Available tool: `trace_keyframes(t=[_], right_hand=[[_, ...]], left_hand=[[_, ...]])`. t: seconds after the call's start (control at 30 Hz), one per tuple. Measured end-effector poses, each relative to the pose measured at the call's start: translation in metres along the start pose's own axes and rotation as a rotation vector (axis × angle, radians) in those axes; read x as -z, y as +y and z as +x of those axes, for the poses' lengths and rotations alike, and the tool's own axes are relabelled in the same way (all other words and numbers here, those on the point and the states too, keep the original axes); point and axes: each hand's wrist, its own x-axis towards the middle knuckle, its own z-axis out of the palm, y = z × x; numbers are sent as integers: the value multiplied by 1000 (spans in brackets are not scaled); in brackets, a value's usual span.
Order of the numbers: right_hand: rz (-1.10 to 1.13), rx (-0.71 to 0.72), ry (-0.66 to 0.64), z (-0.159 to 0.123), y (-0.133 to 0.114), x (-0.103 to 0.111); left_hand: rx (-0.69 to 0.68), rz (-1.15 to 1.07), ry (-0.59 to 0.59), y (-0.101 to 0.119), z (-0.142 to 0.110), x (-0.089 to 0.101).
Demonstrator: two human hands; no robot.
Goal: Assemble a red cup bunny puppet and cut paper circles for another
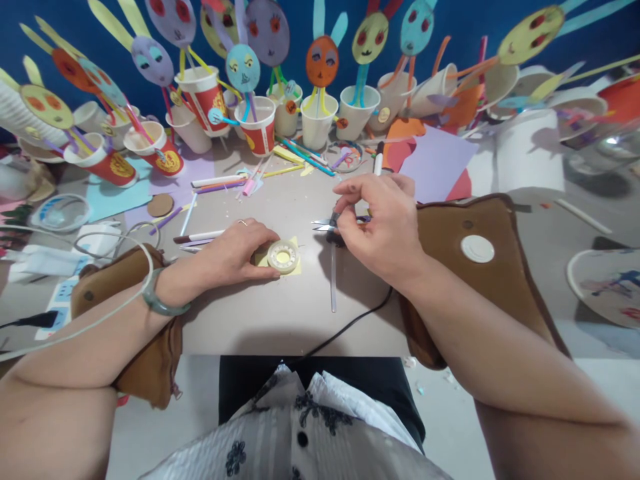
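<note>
My left hand has its thumb and index finger around the left side of a pale tape roll, which lies on a small yellow paper square. To the right, my right hand is curled over small scissors, thumb and fingers closing about their handle end; the blades point left. Close beneath those fingers is a black tool, mostly hidden, with a clear glue stick sticking out towards me. It looks like a glue gun.
Paper cups with rabbit-faced figures line the back. Pens and pipe cleaners lie before them. Brown pouches sit under both forearms. A black cord crosses the front edge. Purple paper lies back right.
</note>
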Motion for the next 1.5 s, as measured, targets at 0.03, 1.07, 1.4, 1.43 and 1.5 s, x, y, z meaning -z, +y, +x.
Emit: trace_keyframes(t=[0.03, 1.07, 1.4, 1.43, 1.5], right_hand=[[5, 13, 7, 0, 0, 0], [-10, -15, -55, -2, -2, 0], [-10, -1, -85, -2, -1, -1], [-17, -5, -91, -2, -1, -1], [-31, -14, -101, -2, -2, -1]], left_hand=[[0, 0, 1, 0, 0, 0], [24, 27, -15, -2, 2, -1], [23, 43, -20, -3, 2, -3], [23, 46, -19, -3, 3, -2], [23, 48, -19, -3, 3, -2]])
